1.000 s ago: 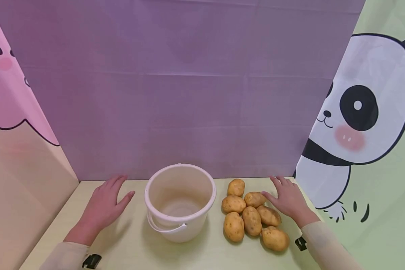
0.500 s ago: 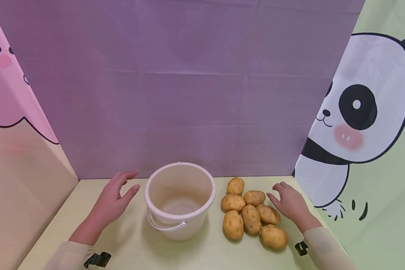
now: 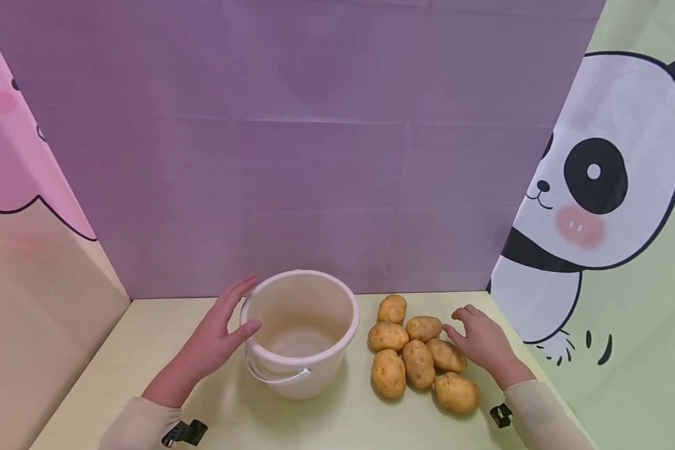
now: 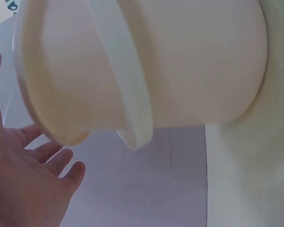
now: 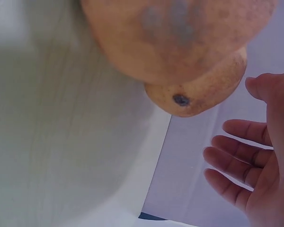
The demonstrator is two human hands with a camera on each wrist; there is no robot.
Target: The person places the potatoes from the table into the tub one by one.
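A pale plastic bucket [image 3: 300, 369] stands upright on the table, its thin handle [image 3: 281, 379] hanging down at the front. My left hand [image 3: 216, 340] is at the left side of the rim with fingers spread and thumb apart. In the left wrist view the fingers [image 4: 49, 153] are loosely extended beside the bucket's lip; I cannot tell whether they touch it. Several brown potatoes [image 3: 419, 364] lie grouped right of the bucket. My right hand [image 3: 482, 337] hovers at their right side, fingers relaxed and holding nothing. In the right wrist view its fingers [image 5: 239, 151] are apart from the potatoes.
The light wooden table [image 3: 315, 431] meets a purple backdrop [image 3: 320, 156] just behind the bucket. A panda-print panel [image 3: 635, 325] borders the right side, and a pink cartoon panel [image 3: 34, 312] the left.
My left hand has moved right, from beside the bucket up to its rim. My right hand has shifted only slightly, its fingers a little more bent. Bucket and potatoes stay in place.
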